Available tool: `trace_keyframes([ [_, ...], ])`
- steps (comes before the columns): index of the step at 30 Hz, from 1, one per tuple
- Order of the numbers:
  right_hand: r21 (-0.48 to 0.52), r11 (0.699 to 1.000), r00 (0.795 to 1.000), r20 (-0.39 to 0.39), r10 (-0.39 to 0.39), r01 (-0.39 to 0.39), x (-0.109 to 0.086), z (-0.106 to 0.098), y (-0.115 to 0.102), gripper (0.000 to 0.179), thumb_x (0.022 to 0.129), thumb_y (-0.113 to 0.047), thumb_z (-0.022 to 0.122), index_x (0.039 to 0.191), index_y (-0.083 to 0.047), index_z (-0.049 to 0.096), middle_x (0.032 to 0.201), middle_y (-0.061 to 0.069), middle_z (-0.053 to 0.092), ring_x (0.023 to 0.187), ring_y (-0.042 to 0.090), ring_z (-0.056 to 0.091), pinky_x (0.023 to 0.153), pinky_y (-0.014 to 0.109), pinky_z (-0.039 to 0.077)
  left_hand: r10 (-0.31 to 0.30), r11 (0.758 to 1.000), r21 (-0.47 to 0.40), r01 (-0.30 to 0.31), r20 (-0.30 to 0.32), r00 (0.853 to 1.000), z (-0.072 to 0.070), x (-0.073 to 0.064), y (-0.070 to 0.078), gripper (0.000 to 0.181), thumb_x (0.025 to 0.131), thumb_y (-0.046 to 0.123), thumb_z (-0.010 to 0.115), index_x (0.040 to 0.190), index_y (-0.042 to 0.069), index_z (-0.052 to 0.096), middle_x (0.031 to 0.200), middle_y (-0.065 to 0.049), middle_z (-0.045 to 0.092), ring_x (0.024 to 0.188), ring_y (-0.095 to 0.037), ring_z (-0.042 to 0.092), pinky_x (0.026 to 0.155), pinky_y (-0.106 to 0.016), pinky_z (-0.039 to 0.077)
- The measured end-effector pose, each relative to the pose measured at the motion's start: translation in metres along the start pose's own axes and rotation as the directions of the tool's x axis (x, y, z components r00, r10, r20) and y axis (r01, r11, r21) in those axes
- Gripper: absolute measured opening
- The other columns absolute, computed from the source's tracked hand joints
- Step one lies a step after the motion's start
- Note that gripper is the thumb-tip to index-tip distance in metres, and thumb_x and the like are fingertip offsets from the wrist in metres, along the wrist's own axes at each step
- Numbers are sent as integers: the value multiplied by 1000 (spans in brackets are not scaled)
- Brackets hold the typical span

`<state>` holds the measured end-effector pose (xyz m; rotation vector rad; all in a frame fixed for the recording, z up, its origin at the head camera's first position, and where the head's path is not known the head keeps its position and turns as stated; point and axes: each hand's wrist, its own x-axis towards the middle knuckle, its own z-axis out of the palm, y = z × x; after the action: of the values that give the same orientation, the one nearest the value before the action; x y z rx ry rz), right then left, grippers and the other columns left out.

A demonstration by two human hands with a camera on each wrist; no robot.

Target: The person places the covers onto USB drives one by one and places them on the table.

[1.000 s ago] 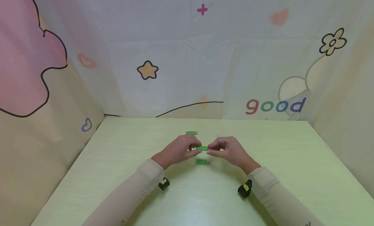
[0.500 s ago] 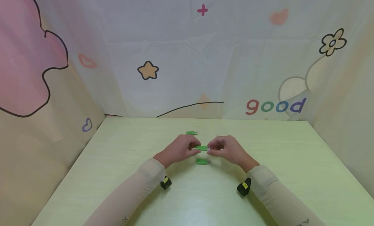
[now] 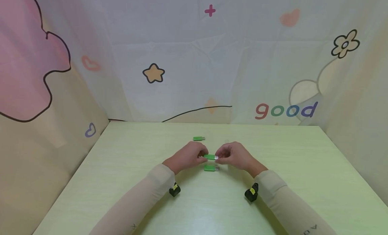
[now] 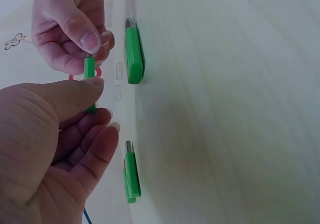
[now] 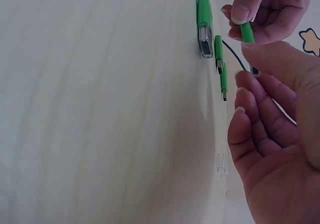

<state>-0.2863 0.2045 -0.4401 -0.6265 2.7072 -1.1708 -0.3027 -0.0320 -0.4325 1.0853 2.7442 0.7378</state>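
Observation:
My left hand (image 3: 190, 156) pinches the green body of a USB stick (image 3: 209, 157) between thumb and fingers. At the stick's other end, my right hand (image 3: 235, 156) pinches the connector end, where something clear shows between thumb and fingertips in the right wrist view. Just below the hands lies a second green USB stick (image 3: 209, 168), whose connector is inside a clear cap (image 5: 205, 42). Farther back is another green USB stick (image 3: 198, 138) with its metal plug bare. The left wrist view shows two sticks side by side there, the closer USB stick (image 4: 132, 174) overlapping the other.
Small clear caps (image 4: 119, 71) lie on the table (image 3: 136, 181) beyond the hands; one clear cap (image 5: 221, 164) also shows in the right wrist view. A patterned cloth (image 3: 182, 93) rises behind the table and along both sides. Black wrist cameras (image 3: 251, 193) hang under the sleeves.
Both hands have come slightly nearer the body, carrying the held USB stick closer to the capped one below it. A clear part now shows more plainly at the right fingertips.

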Motion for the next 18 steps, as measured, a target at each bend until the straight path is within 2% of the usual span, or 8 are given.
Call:
trace_keyframes([
  [12, -39, 999, 998, 55, 38, -36, 6, 3, 2, 14, 84, -20, 86, 95, -13, 80, 83, -4, 74, 77, 12, 64, 71, 30, 54, -75, 997, 3, 75, 63, 995, 5, 5, -1, 11, 93, 12, 76, 102, 6, 77, 95, -1, 74, 81, -10, 59, 82, -25, 54],
  [18, -49, 997, 995, 79, 57, -54, 8, 4, 3, 14, 83, -19, 86, 94, -13, 80, 80, -4, 73, 74, 12, 62, 66, 27, 53, -83, 997, 10, 82, 90, 993, 8, 6, -4, 11, 92, 13, 77, 101, 7, 77, 92, 2, 71, 81, -9, 57, 80, -23, 52],
])
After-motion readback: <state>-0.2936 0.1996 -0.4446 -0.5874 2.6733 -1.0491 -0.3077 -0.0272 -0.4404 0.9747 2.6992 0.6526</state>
